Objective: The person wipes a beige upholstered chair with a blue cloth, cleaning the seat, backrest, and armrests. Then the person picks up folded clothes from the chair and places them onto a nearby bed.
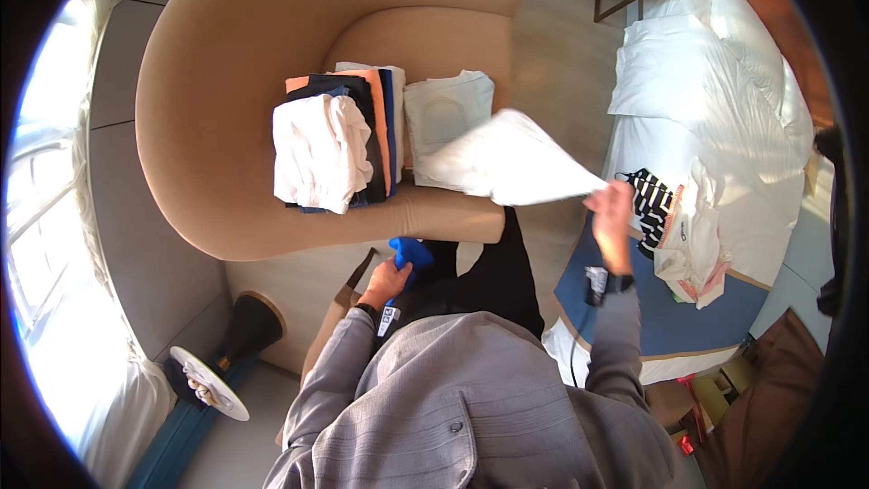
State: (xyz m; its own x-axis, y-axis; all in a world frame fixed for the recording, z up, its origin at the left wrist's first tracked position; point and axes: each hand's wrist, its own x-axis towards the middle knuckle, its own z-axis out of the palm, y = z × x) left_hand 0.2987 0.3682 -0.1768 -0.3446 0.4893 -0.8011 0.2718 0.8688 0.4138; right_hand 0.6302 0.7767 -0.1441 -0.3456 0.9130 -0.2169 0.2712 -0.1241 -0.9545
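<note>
My right hand (611,208) is closed on one corner of a white cloth (516,158). The cloth stretches leftward from it and is blurred by motion. Its far end overlaps folded pale jeans (448,107) on the tan armchair (190,118). To the left of the jeans is a stack of folded clothes (378,127) in black, orange and navy, with crumpled white garments (317,149) on top. Down by my lap, my left hand (387,281) grips a bright blue cloth-like piece (412,254); its exact kind does not show.
At right, a bed (670,145) with white bedding and a blue runner (724,317) holds a striped black-and-white garment (650,204) and a pale printed garment (692,254). A small round white table (210,385) stands lower left, near curtains. Boxes (715,398) sit lower right.
</note>
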